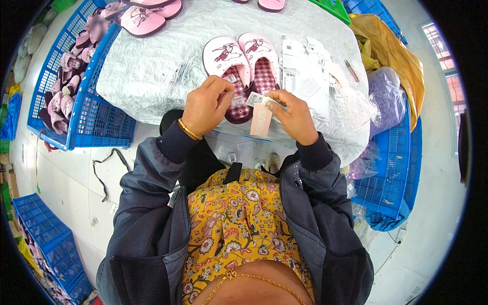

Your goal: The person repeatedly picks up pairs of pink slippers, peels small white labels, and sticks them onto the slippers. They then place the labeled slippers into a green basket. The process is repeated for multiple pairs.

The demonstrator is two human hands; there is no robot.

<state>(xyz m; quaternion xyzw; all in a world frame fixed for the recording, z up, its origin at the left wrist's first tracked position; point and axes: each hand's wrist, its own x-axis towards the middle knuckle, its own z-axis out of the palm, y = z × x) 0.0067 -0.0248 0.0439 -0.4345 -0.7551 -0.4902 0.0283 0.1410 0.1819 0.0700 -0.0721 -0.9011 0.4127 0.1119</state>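
Note:
A pair of pink slippers point(259, 51) with dark line drawings and plaid insoles lies on the plastic-covered table point(147, 71), toes pointing away from me. My left hand point(207, 104) is closed in a pinch over the heel of the left slipper point(222, 53); whatever its fingertips hold is too small to make out. Between the thumb and fingers of my right hand point(294, 114) are hang tags: a pink card point(260, 121) and a smaller white tag point(257, 99). They hang by the heels of the slippers at the table's near edge.
Printed label sheets point(305, 76) lie right of the slippers, with small red-handled snips point(352, 70) beyond them. More pink slippers point(142, 20) sit at the far left. A blue crate point(101, 101) full of slippers stands left; blue crates point(386, 173) and plastic bags point(387, 101) are right.

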